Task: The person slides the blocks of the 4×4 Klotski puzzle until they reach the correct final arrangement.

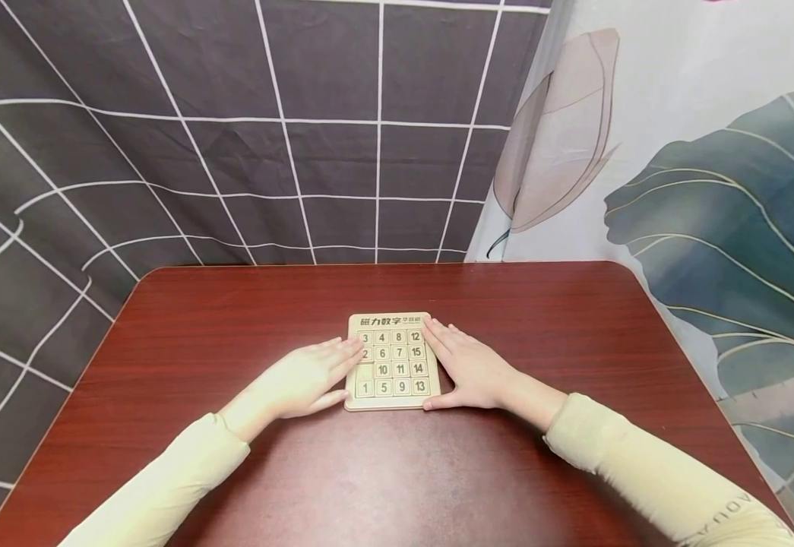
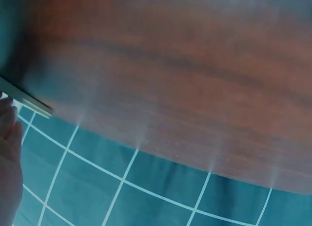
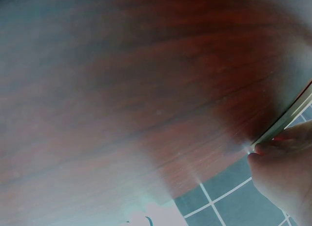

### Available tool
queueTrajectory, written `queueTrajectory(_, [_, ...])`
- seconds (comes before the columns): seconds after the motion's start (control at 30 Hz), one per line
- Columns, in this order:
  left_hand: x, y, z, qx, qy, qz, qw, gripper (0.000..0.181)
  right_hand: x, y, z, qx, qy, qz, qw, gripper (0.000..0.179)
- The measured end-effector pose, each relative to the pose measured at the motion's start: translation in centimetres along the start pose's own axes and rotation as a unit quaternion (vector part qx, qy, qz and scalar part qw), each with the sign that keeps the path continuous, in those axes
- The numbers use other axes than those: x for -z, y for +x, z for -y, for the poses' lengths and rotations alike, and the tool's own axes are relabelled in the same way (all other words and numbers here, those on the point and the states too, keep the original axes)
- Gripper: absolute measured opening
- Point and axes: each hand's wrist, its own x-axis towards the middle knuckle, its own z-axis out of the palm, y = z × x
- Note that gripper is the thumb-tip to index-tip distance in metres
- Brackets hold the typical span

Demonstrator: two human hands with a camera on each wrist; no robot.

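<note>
A light wooden number sliding puzzle [image 1: 391, 403] lies flat on the table in the head view, dark Chinese characters along its top edge. Its numbered tiles stand in rows, with a gap at the left of the third row, above tile 1. My left hand [image 1: 308, 378] reaches in from the left, straight fingers over the frame's left edge by tiles 3 and 2, thumb near the lower left corner. Along the right edge lies my right hand [image 1: 475, 371], fingers extended at the upper right and thumb at the lower right corner. Both wrist views show the puzzle's edge beside the fingers.
The reddish-brown wooden table [image 1: 232, 319] has rounded far corners. Behind it hangs a dark grey curtain [image 1: 328, 152] with a white grid. A pale curtain [image 1: 677, 190] with large leaf prints hangs at the right.
</note>
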Motion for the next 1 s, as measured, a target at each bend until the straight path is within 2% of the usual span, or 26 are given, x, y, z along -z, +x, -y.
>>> queueTrajectory(0.13, [-0.1,-0.4,-0.6,0.001,-0.003,0.002,1.0000,0.067,0.2,0.0,0.1,0.004,0.000,-0.005,1.0000,0.122])
queueTrajectory(0.37, [-0.1,-1.4,-1.8,-0.021,0.007,-0.020,0.9996,0.068,0.1,0.0,0.1,0.006,-0.009,-0.007,0.9999,0.122])
queueTrajectory(0.5, [0.1,-1.6,-2.0,-0.024,0.015,-0.020,0.9994,0.068,0.0,0.0,0.0,0.007,-0.008,-0.006,0.9999,0.122])
queueTrajectory(0.6, [0.3,-1.3,-1.5,-0.019,0.012,-0.014,0.9997,0.068,0.0,0.1,0.0,0.009,-0.008,-0.005,0.9999,0.122])
queueTrajectory(0.73, [0.5,-0.2,0.0,-0.005,0.000,-0.003,1.0000,0.066,0.1,0.1,0.1,0.006,-0.006,-0.002,1.0000,0.122])
queueTrajectory(0.9, [0.3,1.2,1.9,0.020,-0.001,0.013,0.9997,0.064,0.2,0.0,0.1,0.006,-0.004,-0.004,1.0000,0.122])
queueTrajectory(1.0, [0.1,1.8,2.3,0.024,0.000,0.018,0.9995,0.063,0.2,0.0,0.1,0.010,-0.004,-0.005,0.9999,0.121])
